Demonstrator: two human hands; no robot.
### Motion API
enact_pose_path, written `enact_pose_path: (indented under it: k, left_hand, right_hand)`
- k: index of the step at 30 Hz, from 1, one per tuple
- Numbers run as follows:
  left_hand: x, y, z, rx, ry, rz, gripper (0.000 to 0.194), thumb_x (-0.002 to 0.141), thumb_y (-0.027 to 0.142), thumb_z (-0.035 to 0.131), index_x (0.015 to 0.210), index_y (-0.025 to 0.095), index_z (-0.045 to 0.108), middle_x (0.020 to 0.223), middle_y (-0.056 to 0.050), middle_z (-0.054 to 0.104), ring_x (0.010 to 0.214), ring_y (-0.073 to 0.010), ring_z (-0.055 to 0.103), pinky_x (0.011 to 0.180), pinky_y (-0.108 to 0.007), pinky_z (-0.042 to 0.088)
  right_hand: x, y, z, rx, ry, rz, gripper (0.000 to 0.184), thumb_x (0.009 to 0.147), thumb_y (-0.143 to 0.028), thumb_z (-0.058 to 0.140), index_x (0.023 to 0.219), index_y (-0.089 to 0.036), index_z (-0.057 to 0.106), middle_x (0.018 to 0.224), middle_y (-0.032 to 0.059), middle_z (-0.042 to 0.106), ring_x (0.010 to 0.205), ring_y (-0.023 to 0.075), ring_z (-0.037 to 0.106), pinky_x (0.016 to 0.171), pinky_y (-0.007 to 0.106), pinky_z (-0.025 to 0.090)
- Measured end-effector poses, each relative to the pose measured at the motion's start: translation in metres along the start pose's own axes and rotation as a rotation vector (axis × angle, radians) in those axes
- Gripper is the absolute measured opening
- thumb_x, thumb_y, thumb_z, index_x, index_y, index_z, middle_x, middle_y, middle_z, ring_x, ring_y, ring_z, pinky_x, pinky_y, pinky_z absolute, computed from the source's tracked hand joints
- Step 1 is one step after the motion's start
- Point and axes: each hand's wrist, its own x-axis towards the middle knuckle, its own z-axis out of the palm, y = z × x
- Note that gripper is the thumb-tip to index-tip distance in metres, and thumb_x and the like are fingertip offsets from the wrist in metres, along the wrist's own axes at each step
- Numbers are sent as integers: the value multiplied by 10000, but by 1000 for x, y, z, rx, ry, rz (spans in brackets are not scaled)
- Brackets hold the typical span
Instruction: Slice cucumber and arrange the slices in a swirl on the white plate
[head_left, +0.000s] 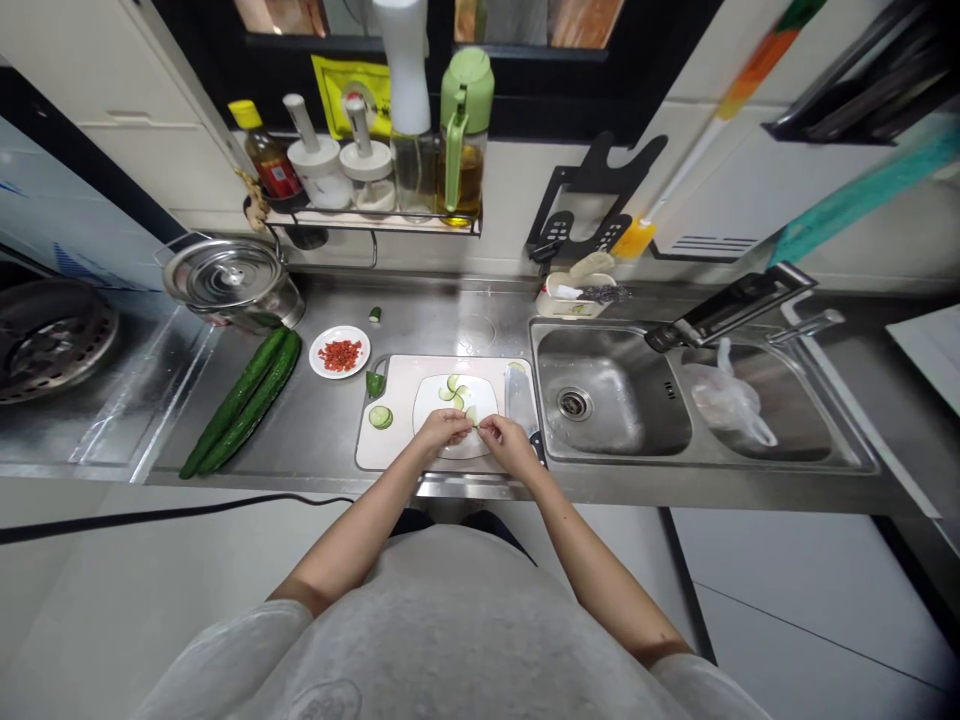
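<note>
Over a white square plate [426,395], my left hand [444,430] and my right hand [508,445] meet, fingertips pinched on a thin cucumber slice [471,413]. Several cut cucumber slices [453,391] lie in a curved pattern on the plate. Beneath it is a pale cutting board [394,450], with a small stack of cucumber slices [380,417] on its left part. A cucumber end [374,384] sits at the board's upper left corner. Right of the plate, a knife [517,398] rests on the board, its dark handle near my right wrist.
Left of the board are a small white dish [315,350] of chopped red pieces and two long cucumbers [251,405]. A lidded steel pot [232,280] stands behind them. Another cucumber piece [375,314] lies farther back. At right, a double sink [615,440] holds a plastic bag [727,400].
</note>
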Motion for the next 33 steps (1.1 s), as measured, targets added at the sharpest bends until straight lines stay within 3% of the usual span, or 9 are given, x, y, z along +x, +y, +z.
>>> enact_pose_path:
  k: [7, 15, 28, 33]
  left_hand:
    - [24, -1, 13, 9, 12, -20, 334, 531, 252, 838, 700, 113, 586, 580, 12, 586, 506, -49, 510, 566, -213, 435]
    - [37, -10, 17, 43, 87, 3, 264, 597, 195, 793, 700, 121, 561, 550, 8, 597, 479, -72, 527, 560, -239, 465]
    - [42, -19, 19, 403, 240, 224, 322, 666, 217, 703, 946, 204, 545, 498, 78, 548, 496, -140, 586, 593, -254, 441]
    - [43, -22, 20, 432, 246, 276, 243, 699, 212, 654, 912, 209, 538, 540, 72, 563, 490, -132, 580, 578, -247, 425]
  right_hand:
    - [9, 21, -1, -76, -7, 39, 106, 851, -214, 520, 836, -180, 620, 711, 5, 611, 690, 147, 527, 669, 253, 371]
    - [14, 32, 4, -219, -6, 1, 117, 878, -193, 515, 874, -182, 632, 833, 39, 610, 824, 169, 517, 782, 279, 375]
    - [15, 38, 11, -326, 69, -16, 160, 898, -263, 507, 920, -212, 657, 829, 64, 549, 847, 210, 474, 734, 306, 374]
    - [11, 39, 14, -323, 113, -50, 167, 911, -269, 468, 954, -197, 613, 855, 62, 564, 840, 211, 479, 745, 316, 372]
